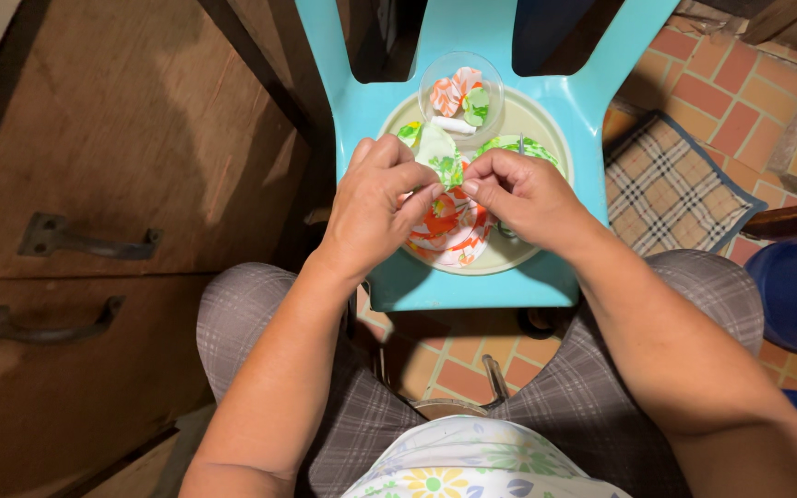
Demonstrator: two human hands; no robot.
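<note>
Seen from above a seated person's lap: the left hand (375, 207) and right hand (528, 194) both pinch a small green floral fabric piece (442, 159) over a pale plate (546, 124) of loose fabric circles (449, 231). Beyond, a clear cup (460, 88) holds a few finished folded pieces (458, 92); most remain undone.

- Light warm, fairly bright at centre; falls from above onto both hands and the turquoise chair (472, 277) under them.
- Glare: soft sheen on chair seat just beyond left hand (375, 207), also on knuckles of right hand (523, 194).
- Shadows: dark below the hands, btwn the knees; wooden drawers (94, 184) left of left hand dim.
- Focus sharp at hands; forearms nearest cam slightly soft.
- Wide-angle stretch at edges, esp. bottom corners.
</note>
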